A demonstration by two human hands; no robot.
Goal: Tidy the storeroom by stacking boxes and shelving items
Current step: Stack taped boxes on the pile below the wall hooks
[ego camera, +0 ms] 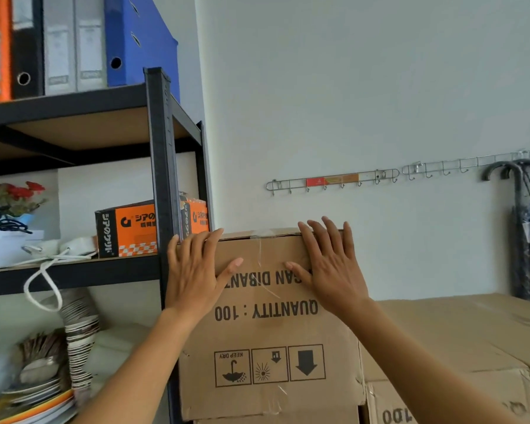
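- Evidently stiff, the taped cardboard box probably slides, not dents.
- Left hand and right hand press it, fingers straight, gripping nothing.
- Grip its side edges.

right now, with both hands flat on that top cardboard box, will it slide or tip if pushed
Likely slides, not rolls: the cardboard box is flat-sided. The left hand and right hand press near its top edge, so it might tip backward. Creased bottom corners suggest soft walls; upside-down print hints contents could shift.

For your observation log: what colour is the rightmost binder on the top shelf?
Blue upright binder; head view.
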